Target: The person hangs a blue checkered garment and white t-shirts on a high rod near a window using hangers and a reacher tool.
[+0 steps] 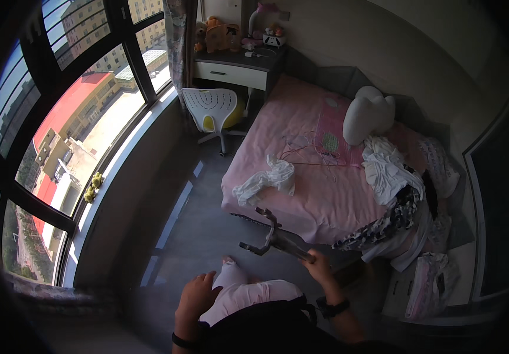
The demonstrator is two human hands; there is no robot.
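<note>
My right hand (320, 268) is closed around the handle end of a dark forked tool (276, 237). Its two prongs spread in a U shape toward the left, beside the near edge of the bed (325, 221); I cannot make out its exact kind. My left hand (198, 296) holds nothing, its fingers loosely apart next to my leg in light pink trousers (248, 298). On the pink bedding beyond the tool lies a crumpled white cloth (272, 179). A thin red cord (307, 164) trails across the bed's middle.
White clothes (387, 168) and a black-and-white patterned cloth (384, 224) heap at the bed's right, near a white cushion (368, 115). A white chair (212, 105) stands before the desk (231, 74). Windows (77, 197) line the left; a plastic-wrapped package (428, 283) sits lower right.
</note>
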